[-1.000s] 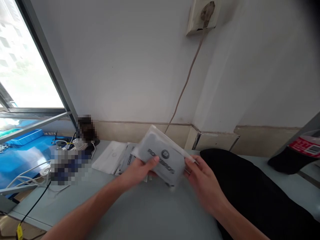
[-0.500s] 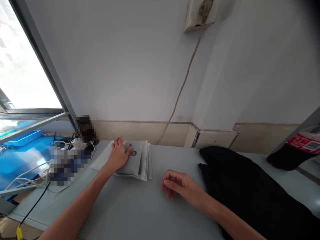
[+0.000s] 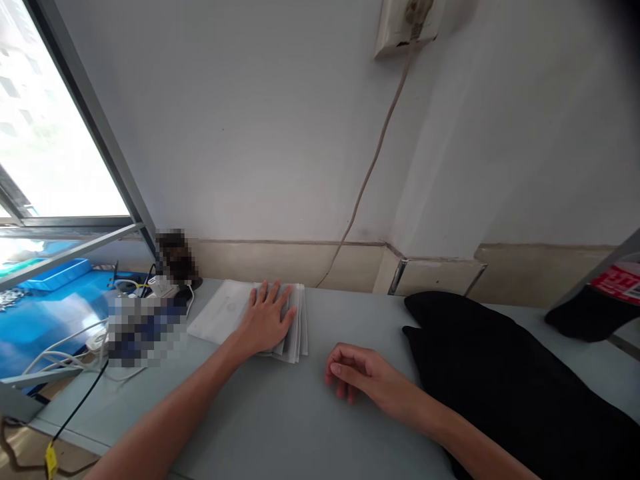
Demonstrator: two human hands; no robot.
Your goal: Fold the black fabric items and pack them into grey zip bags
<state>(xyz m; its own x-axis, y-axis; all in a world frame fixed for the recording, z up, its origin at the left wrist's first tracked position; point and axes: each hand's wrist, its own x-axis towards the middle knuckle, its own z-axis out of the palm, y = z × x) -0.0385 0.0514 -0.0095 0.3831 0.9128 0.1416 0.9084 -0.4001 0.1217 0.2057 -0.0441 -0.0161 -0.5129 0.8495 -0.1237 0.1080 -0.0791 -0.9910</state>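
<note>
My left hand lies flat with its fingers spread on a stack of translucent plastic packets. The packets overlap on the table, and under my palm a grey piece is mostly hidden. A whitish packet sticks out to the left of the hand, with a faint round mark on it. Resting on the bare table to the right of the stack, my right hand is loosely curled. Its thumb stands apart from the fingers, and nothing shows in it.
Black cloth covers the table's right side, beneath my right forearm. Beyond it stands a dark bottle with a red label. White cables and blurred items are at the left. A power cord runs down the wall from a socket.
My left hand has slid right and flattened over the stack, covering the grey piece with print. The whitish packet on the left shows more. My right hand keeps its pose; the view has shifted slightly.
</note>
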